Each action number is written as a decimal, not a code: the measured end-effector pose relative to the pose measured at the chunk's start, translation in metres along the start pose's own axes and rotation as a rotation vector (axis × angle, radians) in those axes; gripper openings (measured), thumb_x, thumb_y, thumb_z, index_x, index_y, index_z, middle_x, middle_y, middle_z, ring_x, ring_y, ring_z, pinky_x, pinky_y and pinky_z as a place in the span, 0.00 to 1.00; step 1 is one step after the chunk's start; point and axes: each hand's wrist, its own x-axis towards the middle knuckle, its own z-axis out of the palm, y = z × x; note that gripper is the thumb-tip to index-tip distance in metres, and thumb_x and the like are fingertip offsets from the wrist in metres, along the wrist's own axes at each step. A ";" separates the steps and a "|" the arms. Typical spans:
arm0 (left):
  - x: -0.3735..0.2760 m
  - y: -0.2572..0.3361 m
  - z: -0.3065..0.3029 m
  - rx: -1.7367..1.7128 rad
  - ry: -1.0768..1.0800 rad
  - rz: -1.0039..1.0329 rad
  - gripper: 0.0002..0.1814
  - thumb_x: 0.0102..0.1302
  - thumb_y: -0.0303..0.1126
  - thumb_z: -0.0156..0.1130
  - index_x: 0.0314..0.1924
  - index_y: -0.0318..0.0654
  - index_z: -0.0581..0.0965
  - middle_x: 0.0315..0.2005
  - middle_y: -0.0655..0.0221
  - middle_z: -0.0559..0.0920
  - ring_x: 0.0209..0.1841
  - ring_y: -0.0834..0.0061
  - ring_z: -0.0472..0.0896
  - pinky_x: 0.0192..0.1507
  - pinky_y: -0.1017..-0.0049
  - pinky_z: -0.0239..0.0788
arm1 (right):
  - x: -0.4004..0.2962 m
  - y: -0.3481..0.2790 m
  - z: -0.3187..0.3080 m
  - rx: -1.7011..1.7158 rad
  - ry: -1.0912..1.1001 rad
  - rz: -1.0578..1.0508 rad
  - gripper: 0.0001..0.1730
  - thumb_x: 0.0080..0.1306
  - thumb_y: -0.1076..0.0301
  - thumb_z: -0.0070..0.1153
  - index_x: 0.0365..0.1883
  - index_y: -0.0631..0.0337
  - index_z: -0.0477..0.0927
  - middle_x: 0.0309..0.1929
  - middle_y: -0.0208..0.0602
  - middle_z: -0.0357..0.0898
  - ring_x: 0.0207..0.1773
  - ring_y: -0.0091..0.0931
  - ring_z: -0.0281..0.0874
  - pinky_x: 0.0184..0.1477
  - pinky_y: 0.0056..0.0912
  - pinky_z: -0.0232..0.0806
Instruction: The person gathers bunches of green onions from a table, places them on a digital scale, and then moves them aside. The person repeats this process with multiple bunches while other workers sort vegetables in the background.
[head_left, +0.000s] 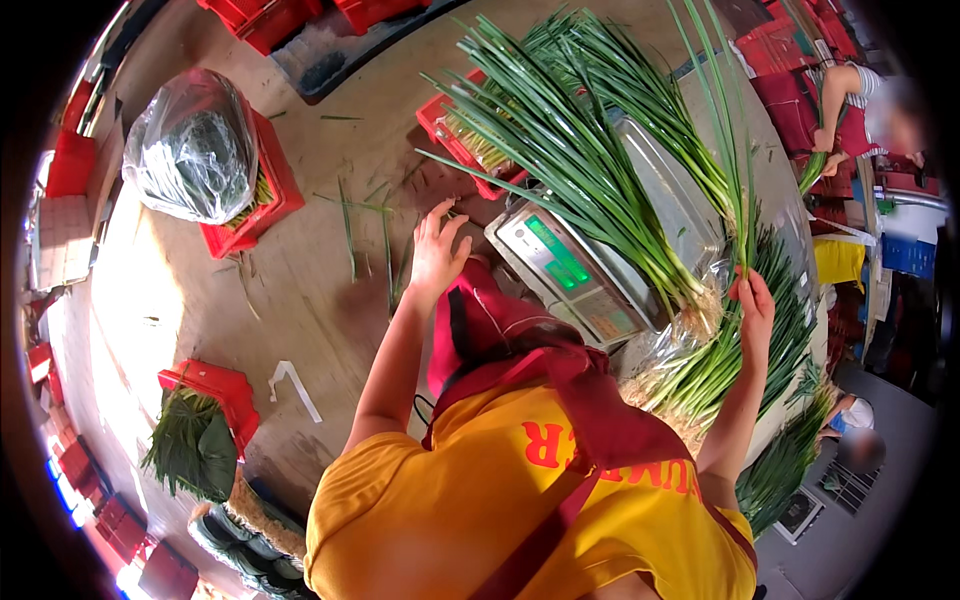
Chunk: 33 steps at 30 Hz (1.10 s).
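Observation:
My right hand pinches a few long green stalks, which stand up from its fingertips. Just left of it, a thick bunch of green onions lies across the metal pan of a digital scale, its roots over clear plastic. A second bunch lies beyond it, its root end near the held stalks. More green onions are heaped below the scale, beside my right forearm. My left hand is raised to the left of the scale, fingers apart, holding nothing.
Behind the scale stands a red crate with green onions. Further red crates, one with a bagged bundle, another with greens, stand on the floor at left. A co-worker handles greens at upper right; another person is at lower right.

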 end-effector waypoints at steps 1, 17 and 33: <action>0.000 -0.005 0.000 -0.010 0.000 -0.006 0.19 0.54 0.31 0.61 0.48 0.41 0.74 0.56 0.59 0.66 0.56 0.56 0.67 0.55 0.60 0.59 | 0.004 -0.005 0.005 -0.013 -0.007 0.003 0.16 0.68 0.68 0.46 0.50 0.67 0.73 0.29 0.24 0.68 0.35 0.17 0.64 0.42 0.19 0.58; 0.072 -0.020 -0.009 -0.156 -0.067 0.273 0.15 0.53 0.21 0.60 0.43 0.36 0.75 0.46 0.56 0.73 0.47 0.58 0.74 0.49 0.66 0.68 | -0.021 0.051 0.048 -0.621 0.112 -0.103 0.26 0.57 0.67 0.57 0.56 0.59 0.71 0.53 0.47 0.70 0.54 0.44 0.67 0.57 0.40 0.60; 0.117 0.182 0.072 -0.229 -0.470 1.051 0.14 0.55 0.34 0.59 0.43 0.43 0.75 0.43 0.65 0.75 0.46 0.63 0.74 0.50 0.65 0.64 | -0.002 0.062 0.070 -0.870 -0.037 -0.123 0.55 0.38 0.59 0.66 0.66 0.55 0.55 0.63 0.46 0.60 0.67 0.37 0.55 0.69 0.48 0.42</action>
